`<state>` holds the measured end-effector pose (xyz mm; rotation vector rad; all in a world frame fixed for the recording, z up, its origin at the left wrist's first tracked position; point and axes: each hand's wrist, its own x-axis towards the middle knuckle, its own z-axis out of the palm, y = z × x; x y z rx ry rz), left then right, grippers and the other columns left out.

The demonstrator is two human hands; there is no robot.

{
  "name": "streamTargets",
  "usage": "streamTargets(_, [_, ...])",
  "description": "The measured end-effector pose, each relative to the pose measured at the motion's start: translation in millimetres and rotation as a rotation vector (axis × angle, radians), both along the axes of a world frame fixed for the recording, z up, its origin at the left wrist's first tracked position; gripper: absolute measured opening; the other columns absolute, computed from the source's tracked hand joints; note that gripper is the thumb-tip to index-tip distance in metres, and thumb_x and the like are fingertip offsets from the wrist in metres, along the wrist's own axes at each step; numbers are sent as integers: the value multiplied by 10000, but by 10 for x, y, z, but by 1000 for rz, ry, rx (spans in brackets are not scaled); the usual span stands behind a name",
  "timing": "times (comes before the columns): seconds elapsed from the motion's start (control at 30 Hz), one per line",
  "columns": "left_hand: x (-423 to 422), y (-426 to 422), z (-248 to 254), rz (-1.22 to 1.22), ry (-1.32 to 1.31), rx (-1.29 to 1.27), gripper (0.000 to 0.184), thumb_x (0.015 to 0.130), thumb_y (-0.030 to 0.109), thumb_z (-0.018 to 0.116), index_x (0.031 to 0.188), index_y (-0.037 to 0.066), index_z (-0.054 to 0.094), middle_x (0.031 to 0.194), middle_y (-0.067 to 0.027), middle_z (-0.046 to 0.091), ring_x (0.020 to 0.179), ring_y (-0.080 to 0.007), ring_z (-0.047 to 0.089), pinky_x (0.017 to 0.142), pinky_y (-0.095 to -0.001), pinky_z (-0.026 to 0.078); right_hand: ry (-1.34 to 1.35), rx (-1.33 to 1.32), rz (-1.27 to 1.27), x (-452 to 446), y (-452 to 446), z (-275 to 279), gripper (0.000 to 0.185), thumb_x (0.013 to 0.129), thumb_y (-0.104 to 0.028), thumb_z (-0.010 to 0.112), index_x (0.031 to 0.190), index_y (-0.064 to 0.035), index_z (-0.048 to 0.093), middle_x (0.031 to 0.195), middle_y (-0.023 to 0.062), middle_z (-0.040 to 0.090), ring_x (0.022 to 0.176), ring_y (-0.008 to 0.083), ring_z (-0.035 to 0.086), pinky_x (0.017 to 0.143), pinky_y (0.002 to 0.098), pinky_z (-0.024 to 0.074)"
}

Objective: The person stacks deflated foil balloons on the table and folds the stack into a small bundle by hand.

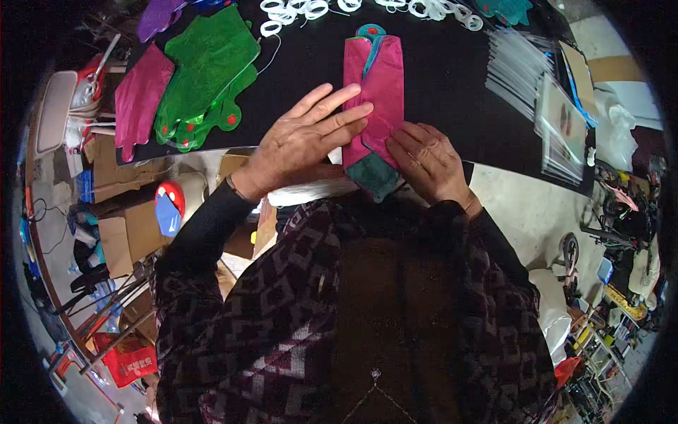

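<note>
A folded pink-and-teal sheet (390, 65) of thin, shiny material lies lengthwise before me, its near end over the table's front edge. At its far end sits a rounded teal tab with a red dot; a dark teal pointed end shows nearest my body. My left hand (300, 138) rests on the sheet's left side, fingers stretched out and its fingertips on the pink. On the lower right edge, my right hand (431, 159) has its fingers bent together over the sheet, gripping it; the thumb is hidden.
Green sheets (212, 63) with red dots and a pink sheet (143, 88) lie at left on the black table (452, 85). White rings of string (311, 8) line the far side. Clear plastic sleeves (519, 71) are stacked at right. Cardboard and clutter stand on the floor.
</note>
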<state>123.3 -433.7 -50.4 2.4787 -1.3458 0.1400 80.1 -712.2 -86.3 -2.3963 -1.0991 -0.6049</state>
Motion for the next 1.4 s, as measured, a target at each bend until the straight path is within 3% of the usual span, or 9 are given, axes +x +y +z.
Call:
streamTargets(0.2, [-139,-92,-208,83,-58,-43,476,883,220,721,1341,151,613,1568,-31,496,1525,-257,359,1248,-501,296,-79,-6,-58,-16,-2,-91,313,806,-87,790,1118,-88,763,1220,32,708,1132,233,641,955,400,536])
streamTargets(0.4, [-131,-76,-182,48,-133,16,468,892,187,711,1347,165,605,1544,-66,513,1513,-261,380,1247,-510,285,-91,44,-60,-8,18,-118,367,819,-160,751,1179,-95,733,1262,37,674,1093,233,603,953,395,493])
streamTargets(0.57, [-109,-56,-172,31,-181,-23,453,883,200,707,1322,172,600,1478,-75,511,1503,-303,378,1242,-555,297,-53,89,-57,9,4,-120,358,800,-159,757,1154,-109,748,1203,9,687,1063,227,595,942,388,486])
streamTargets(0.9, [-104,-15,-130,58,-99,-60,488,831,162,747,1304,205,633,1496,16,515,1522,-292,351,1255,-582,246,193,201,-92,13,-3,-17,309,778,-146,772,1087,-125,759,1149,-21,707,1090,233,585,947,370,478])
streamTargets(1.03, [-101,-8,-94,101,22,-70,452,873,172,710,1317,249,670,1554,78,518,1532,-291,346,1277,-549,164,196,208,-109,40,-7,-29,266,779,-138,775,1044,-131,758,1156,-26,706,1100,236,582,959,370,467])
streamTargets(1.4, [-98,-49,-38,155,149,-165,310,894,207,705,1199,241,743,1563,73,514,1555,-316,291,1283,-539,131,340,201,-125,79,-73,75,258,750,-128,795,1005,-127,753,1158,-31,705,1104,244,582,960,379,440])
